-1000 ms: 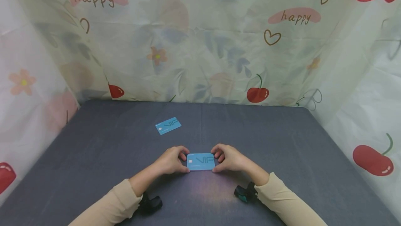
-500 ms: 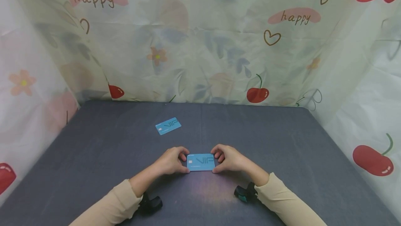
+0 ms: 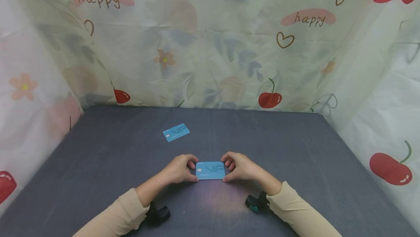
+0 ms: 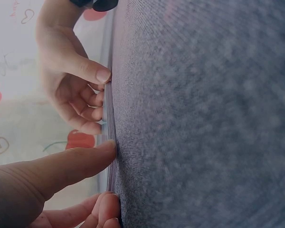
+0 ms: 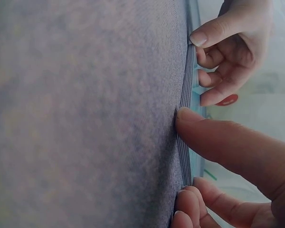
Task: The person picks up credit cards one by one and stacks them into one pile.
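Observation:
A stack of blue VIP cards (image 3: 210, 170) lies flat on the dark table, its layered edge (image 4: 110, 109) showing several thin cards in the left wrist view. My left hand (image 3: 179, 168) holds the stack's left end, thumb at the near corner and index finger at the far one. At the opposite end, my right hand (image 3: 240, 166) grips the same way, thumb and curled fingers on the corners. From the right wrist, the card edges (image 5: 185, 78) look evenly lined up between both hands. The undersides of the cards are hidden.
One more blue VIP card (image 3: 176, 132) lies slanted on the table, beyond the stack and to its left. Dark cloth covers the table (image 3: 279, 138). A printed curtain (image 3: 210, 65) with cherries and hearts hangs behind and along both sides.

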### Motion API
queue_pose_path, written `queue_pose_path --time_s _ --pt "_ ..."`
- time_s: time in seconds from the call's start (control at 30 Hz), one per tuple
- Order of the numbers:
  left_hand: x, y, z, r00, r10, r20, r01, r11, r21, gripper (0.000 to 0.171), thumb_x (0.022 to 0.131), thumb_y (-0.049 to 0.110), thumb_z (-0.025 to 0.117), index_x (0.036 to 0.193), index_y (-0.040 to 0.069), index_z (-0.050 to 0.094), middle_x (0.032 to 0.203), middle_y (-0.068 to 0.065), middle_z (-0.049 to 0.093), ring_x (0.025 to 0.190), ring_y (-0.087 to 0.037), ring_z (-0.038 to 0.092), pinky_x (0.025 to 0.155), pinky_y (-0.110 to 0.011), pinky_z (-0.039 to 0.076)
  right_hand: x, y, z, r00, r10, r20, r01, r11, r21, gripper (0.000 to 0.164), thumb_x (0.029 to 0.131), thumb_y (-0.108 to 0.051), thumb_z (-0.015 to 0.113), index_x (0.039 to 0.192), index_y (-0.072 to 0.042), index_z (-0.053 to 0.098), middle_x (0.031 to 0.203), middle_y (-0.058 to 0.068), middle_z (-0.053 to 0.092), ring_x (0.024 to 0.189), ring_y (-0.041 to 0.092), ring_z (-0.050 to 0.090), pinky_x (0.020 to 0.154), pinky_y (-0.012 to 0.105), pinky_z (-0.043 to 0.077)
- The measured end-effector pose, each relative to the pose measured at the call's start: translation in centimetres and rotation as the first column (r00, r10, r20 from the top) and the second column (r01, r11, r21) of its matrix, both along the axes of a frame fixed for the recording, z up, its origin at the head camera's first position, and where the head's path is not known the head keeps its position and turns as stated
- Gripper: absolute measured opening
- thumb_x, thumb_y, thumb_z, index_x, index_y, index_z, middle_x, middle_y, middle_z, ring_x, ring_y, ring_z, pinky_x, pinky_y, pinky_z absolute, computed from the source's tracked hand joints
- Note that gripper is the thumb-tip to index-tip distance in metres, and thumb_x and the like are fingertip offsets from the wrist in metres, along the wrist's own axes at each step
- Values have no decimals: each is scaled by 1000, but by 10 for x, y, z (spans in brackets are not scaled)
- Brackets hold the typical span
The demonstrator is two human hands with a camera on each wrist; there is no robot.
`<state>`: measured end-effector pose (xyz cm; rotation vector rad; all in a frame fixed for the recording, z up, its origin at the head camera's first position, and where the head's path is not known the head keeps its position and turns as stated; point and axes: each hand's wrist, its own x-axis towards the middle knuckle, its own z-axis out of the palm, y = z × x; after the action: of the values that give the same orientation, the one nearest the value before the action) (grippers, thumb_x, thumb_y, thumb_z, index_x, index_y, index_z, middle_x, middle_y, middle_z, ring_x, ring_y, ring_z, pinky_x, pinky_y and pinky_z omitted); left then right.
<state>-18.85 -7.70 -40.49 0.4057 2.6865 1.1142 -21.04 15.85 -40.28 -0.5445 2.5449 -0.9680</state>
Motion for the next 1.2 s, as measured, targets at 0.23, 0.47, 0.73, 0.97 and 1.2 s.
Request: queue_pose_path --time_s 0.23,0.47,0.73,0.97,1.2 --pt "0 0 0 1000 6 3 -6 1000 -6 51 63 7 83 109 0 61 83 -5 59 65 -10 49 58 -22 40 0 0 0 1000 7 3 -7 1000 -5 51 68 -13 82 112 -4 56 95 5 56 82 14 51 72 27 44" --pt "1 0 0 1000 -7 3 7 1000 -5 51 64 7 82 110 0 61 84 -5 59 63 -10 49 57 -21 39 -1 0 -1 1000 9 0 -9 1000 -4 51 68 -13 82 111 -4 57 94 4 55 81 14 50 71 27 44" --pt "1 1 1 1000 -5 1 5 1000 -19 51 64 7 83 110 0 61 83 -5 58 67 -11 48 59 -23 39 -1 1 -2 1000 8 4 -8 1000 -3 51 67 -13 82 111 -4 56 94 5 55 81 14 50 71 27 44" --pt "0 0 2 1000 -10 10 10 1000 -23 53 64 8 83 111 0 60 83 -4 58 69 -12 48 61 -23 39 -1 1 1 1000 17 10 -17 1000 -4 52 67 -13 82 112 -4 56 94 5 55 81 14 51 71 27 44" --pt "-1 -2 3 1000 -26 9 26 1000 -12 55 64 8 83 113 -1 60 85 -6 59 68 -12 48 61 -23 40 -1 1 5 1000 27 11 -27 1000 -8 53 68 -14 82 113 -3 56 95 6 56 82 15 52 72 28 44"
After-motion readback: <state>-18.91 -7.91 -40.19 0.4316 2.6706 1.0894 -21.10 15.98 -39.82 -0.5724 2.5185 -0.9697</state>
